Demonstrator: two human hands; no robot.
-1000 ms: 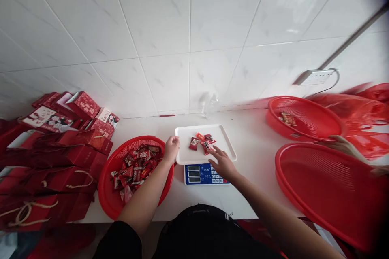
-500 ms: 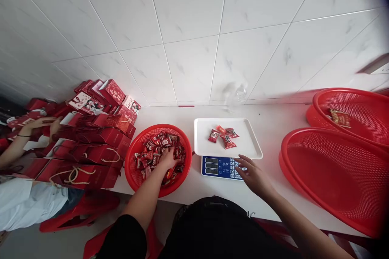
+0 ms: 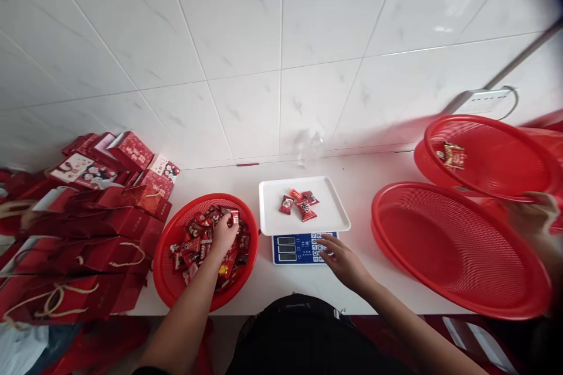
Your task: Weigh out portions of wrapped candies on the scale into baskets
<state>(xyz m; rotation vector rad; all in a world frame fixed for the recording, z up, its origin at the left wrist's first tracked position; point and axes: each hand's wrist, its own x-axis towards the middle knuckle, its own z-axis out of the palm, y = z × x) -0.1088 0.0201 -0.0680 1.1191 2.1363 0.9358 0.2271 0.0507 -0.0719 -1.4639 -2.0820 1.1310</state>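
Note:
My left hand [image 3: 224,234] is over a round red basket [image 3: 162,272] heaped with small wrapped candies [image 3: 189,246]. Its fingers pinch a red and white candy packet [image 3: 234,217] near the basket's far right side. On a digital scale [image 3: 287,249] with a blue keypad panel sits a white tray [image 3: 272,220]. Several wrapped candies [image 3: 305,211] lie grouped near the tray's middle. My right hand [image 3: 345,261] hovers at the right of the scale's keys, fingers apart and holding nothing. It partly covers the keypad.
Red gift boxes with rope handles [image 3: 101,246] are stacked at left, beside a co-worker's hand [image 3: 29,215]. Two red baskets stand at right: a bare near one [image 3: 435,246] and a far one [image 3: 505,146] holding a few packets. Another person's hand [image 3: 539,217] is blurred there.
My left hand has risen from deep among the candies and now pinches a packet. My right hand stays by the scale keys. The view has turned right, and another person's hand appears at right.

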